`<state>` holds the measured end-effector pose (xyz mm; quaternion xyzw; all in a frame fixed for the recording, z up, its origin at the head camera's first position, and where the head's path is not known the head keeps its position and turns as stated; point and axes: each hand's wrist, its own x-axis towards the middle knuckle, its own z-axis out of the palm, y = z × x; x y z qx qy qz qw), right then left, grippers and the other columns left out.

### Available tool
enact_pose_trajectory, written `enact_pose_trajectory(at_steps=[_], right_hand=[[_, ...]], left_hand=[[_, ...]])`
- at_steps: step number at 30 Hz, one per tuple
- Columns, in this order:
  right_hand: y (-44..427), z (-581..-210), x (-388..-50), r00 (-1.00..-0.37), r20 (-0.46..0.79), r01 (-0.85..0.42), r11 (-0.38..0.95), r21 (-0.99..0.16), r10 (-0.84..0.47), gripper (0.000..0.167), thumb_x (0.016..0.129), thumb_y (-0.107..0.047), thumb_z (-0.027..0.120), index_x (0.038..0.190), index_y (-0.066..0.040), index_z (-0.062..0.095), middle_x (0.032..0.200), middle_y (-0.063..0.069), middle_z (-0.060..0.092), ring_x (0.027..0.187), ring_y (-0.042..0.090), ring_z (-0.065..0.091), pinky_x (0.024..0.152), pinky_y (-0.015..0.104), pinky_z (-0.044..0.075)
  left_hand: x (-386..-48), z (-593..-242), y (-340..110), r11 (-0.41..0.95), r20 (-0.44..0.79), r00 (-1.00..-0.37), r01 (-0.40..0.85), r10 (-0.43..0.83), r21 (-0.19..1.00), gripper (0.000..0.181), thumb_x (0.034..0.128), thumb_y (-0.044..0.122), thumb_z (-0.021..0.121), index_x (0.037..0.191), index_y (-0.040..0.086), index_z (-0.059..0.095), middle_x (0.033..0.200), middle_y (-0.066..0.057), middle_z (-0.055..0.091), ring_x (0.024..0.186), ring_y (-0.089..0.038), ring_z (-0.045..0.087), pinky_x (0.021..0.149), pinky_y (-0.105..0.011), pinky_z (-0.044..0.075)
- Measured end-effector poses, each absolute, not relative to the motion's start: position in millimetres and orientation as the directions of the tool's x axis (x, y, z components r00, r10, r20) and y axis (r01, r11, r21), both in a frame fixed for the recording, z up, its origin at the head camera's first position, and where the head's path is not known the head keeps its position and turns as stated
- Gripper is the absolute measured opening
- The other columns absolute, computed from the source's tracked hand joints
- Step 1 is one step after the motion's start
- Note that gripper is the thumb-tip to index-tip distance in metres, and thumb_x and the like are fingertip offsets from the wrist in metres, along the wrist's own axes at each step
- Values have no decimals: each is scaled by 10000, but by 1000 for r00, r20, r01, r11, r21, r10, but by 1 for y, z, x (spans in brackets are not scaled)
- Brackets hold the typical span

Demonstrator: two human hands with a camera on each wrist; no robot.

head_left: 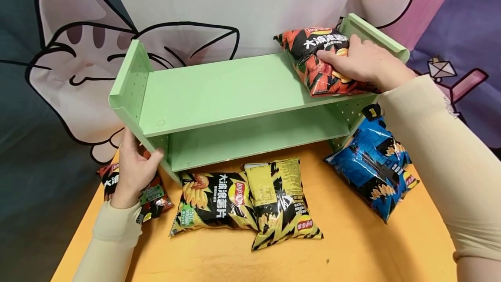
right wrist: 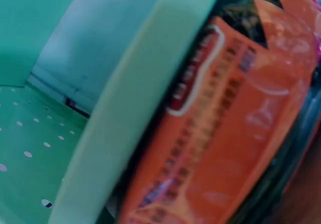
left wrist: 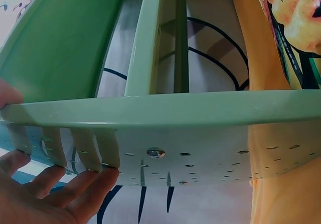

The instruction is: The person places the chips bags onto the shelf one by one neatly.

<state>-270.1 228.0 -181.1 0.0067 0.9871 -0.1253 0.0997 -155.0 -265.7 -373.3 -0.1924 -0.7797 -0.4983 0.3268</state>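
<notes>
A light green two-tier shelf (head_left: 219, 90) with perforated side panels stands tilted in the head view. At its left end my left hand (head_left: 135, 166) grips the side panel, thumb on the inner side. In the left wrist view, the fingers (left wrist: 95, 194) lie against the panel's outer face. My right hand (head_left: 364, 62) holds a red-and-black bag of potato chips (head_left: 313, 51) at the right end of the upper tier. The right wrist view shows this chip bag (right wrist: 220, 128) close up and blurred, beside a green shelf edge (right wrist: 135, 98).
On the orange table (head_left: 223, 260), a yellow-and-black chip bag (head_left: 215, 203) touches another yellow one (head_left: 282, 199) before the shelf. A blue chip bag (head_left: 372, 164) lies to the right. Another red-and-black bag (head_left: 156, 190) is partly hidden by my left hand. A cartoon-printed cloth (head_left: 235, 3) hangs behind.
</notes>
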Motion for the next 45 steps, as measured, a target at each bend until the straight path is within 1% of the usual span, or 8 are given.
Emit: enact_pose_trajectory(at_steps=[7, 10, 17, 23, 27, 33, 40, 45], right_hand=[[228, -181, -275, -978, -208, 52, 976, -209, 7, 1212, 860, -907, 194, 1612, -50, -215, 1663, 380, -25, 1511, 601, 134, 1163, 735, 178], [228, -180, -276, -981, -194, 53, 981, -187, 16, 1215, 850, -917, 178, 1603, -59, -237, 1662, 379, -29, 1507, 609, 134, 1160, 737, 185], [228, -181, -276, -999, -25, -28, 988, -152, -32, 1143, 912, -839, 247, 1621, 46, 100, 1553, 415, 292, 1349, 597, 377, 1076, 715, 319], [229, -177, -260, -985, 119, -138, 980, -141, -122, 965, 987, -710, 321, 1609, 24, 253, 1499, 385, 368, 1291, 527, 422, 1033, 676, 367], [226, -178, -238, -941, 288, -232, 960, -156, -180, 811, 1009, -585, 446, 1555, 12, 406, 1406, 340, 452, 1166, 466, 462, 917, 622, 384], [219, -197, -198, -759, 577, -451, 882, -136, -300, 549, 958, -363, 673, 1363, 5, 632, 1238, 258, 575, 1024, 422, 528, 848, 571, 385], [214, -242, -164, -365, 828, -759, 651, 0, -426, 381, 950, -318, 622, 1024, 35, 744, 917, 223, 647, 798, 407, 563, 720, 510, 402], [211, -297, -144, -138, 850, -858, 490, 153, -508, 311, 970, -229, 589, 879, 26, 742, 747, 144, 628, 595, 300, 516, 547, 422, 393]], left_hand=[[-146, -359, -254, 420, 706, -708, 636, -19, 648, 825, 691, -134, 569, 1499, 7, 483, 1382, -27, 591, 1183, -101, 568, 986, -203, 440], [-141, -350, -247, 403, 704, -710, 640, -15, 654, 807, 699, -145, 553, 1494, -27, 474, 1377, -22, 589, 1199, -90, 562, 1003, -210, 434], [-137, -342, -242, 394, 703, -711, 642, -15, 657, 786, 710, -138, 544, 1487, -33, 480, 1356, -7, 599, 1183, -80, 574, 1009, -215, 440], [-137, -340, -241, 396, 708, -706, 646, -14, 652, 768, 714, -124, 544, 1475, -39, 488, 1353, 6, 599, 1185, -83, 573, 1010, -215, 443], [-137, -339, -241, 401, 709, -705, 644, -21, 652, 756, 705, -130, 545, 1456, -63, 492, 1346, 57, 593, 1189, -74, 571, 1017, -212, 443], [-137, -338, -241, 393, 709, -705, 646, -21, 654, 767, 703, -124, 538, 1465, -55, 488, 1351, 56, 588, 1200, -88, 562, 1032, -226, 433], [-136, -338, -241, 392, 697, -716, 632, -33, 668, 747, 706, -129, 539, 1449, -63, 497, 1330, 122, 569, 1185, -81, 558, 1019, -223, 428], [-136, -338, -241, 390, 696, -717, 635, -24, 667, 752, 711, -123, 536, 1458, -57, 493, 1341, 99, 569, 1176, -89, 553, 1009, -226, 425]])
